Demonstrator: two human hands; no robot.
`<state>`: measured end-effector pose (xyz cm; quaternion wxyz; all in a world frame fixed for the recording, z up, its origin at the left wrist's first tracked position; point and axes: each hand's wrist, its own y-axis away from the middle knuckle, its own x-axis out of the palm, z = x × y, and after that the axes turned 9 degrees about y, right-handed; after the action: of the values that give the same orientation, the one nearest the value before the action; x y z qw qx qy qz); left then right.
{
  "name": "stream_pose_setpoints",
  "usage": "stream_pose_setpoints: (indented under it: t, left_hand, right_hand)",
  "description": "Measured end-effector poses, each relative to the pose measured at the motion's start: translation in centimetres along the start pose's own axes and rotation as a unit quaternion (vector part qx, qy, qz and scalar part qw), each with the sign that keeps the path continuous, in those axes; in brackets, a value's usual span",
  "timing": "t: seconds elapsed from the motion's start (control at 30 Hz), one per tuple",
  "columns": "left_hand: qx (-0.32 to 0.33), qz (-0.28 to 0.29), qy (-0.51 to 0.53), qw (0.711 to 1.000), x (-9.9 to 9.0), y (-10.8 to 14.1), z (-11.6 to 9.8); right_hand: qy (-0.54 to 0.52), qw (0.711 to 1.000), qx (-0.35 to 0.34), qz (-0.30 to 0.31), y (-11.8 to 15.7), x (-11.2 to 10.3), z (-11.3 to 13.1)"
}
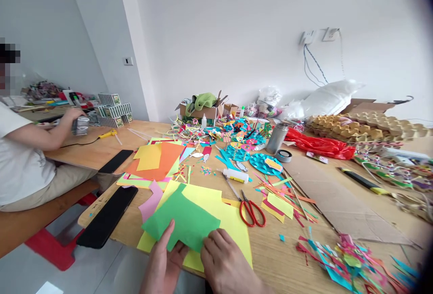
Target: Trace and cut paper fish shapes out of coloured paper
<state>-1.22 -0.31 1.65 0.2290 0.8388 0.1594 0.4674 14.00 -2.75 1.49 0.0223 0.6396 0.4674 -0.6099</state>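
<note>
A cut sheet of green paper (184, 217) is held above yellow sheets (237, 240) at the table's front edge. My left hand (165, 253) grips its lower left edge, thumb on top and fingers underneath. At the lower right corner, the curled fingers of my right hand (223, 258) pinch the same sheet; their tips are partly hidden. A pink paper strip (151, 201) lies to the left of the green sheet. Right of the yellow sheets rest red-handled scissors (249, 208), points away from me. Behind them lies a white glue bottle (236, 176) on its side.
A black phone (107, 217) overhangs the left table edge. Orange and yellow sheets (165, 161) lie beyond it. Paper scraps (348, 258), cardboard (331, 195), a box cutter (363, 180) and a metal flask (277, 138) are on the right. Another person (27, 149) sits at left.
</note>
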Motion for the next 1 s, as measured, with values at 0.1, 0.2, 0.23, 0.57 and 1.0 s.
stream_pose_setpoints:
  t: [0.1, 0.2, 0.23, 0.57, 1.0]
  left_hand:
    - [0.008, -0.03, -0.02, 0.999, 0.0, -0.3, -0.1]
    - [0.015, -0.038, -0.039, 0.998, 0.1, 0.2, -0.5]
    - [0.019, -0.034, -0.044, 0.998, 0.3, 0.6, -0.6]
    - [0.051, 0.067, -0.039, 0.996, 3.5, 3.1, -2.1]
    - [0.062, 0.267, -0.027, 0.961, 9.0, -1.3, -4.9]
  right_hand:
    - [-0.049, 0.999, 0.009, -0.011, 0.4, -0.1, -0.3]
    - [-0.075, 0.984, 0.146, 0.07, 0.8, -1.1, -3.2]
    - [-0.044, 0.973, 0.203, 0.104, 1.0, -1.3, -4.5]
    - [0.081, 0.867, 0.393, 0.295, 3.4, 0.5, -10.6]
    - [-0.093, 0.81, 0.52, 0.253, 4.9, -1.4, -12.9]
